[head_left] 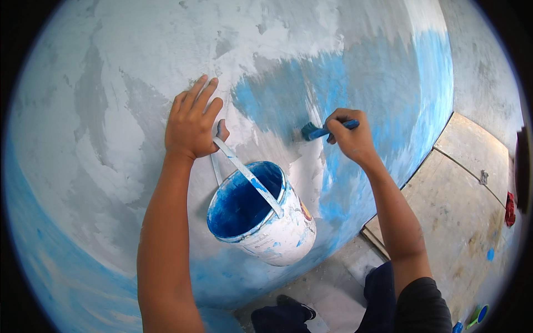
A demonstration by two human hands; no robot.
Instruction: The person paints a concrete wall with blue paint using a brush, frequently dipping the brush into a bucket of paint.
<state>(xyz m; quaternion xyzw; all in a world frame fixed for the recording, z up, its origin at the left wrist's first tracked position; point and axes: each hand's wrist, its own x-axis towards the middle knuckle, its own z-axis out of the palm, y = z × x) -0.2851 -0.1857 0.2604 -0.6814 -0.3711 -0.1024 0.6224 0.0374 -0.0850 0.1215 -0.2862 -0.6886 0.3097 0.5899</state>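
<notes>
My left hand (190, 123) lies against the grey-white wall (244, 39) with its fingers stretched out. Over its thumb hooks the white strap handle (243, 169) of a paint bucket (286, 236), which hangs tilted below the hand. Blue paint coats the inside of the bucket, and smears mark its white outside. My right hand (351, 136) grips a paintbrush (327, 131) by its blue handle. The brush's dark, blue-stained bristles touch or nearly touch the wall, at the lower edge of a patch of fresh blue paint (277, 100).
Wooden boards (444, 205) lie on the floor at the right, beside the wall's base. A red cloth-like item (509, 209) rests at the far right. Near the lower right is a small green-rimmed container (481, 315). My shoe (296, 305) shows on the floor below the bucket.
</notes>
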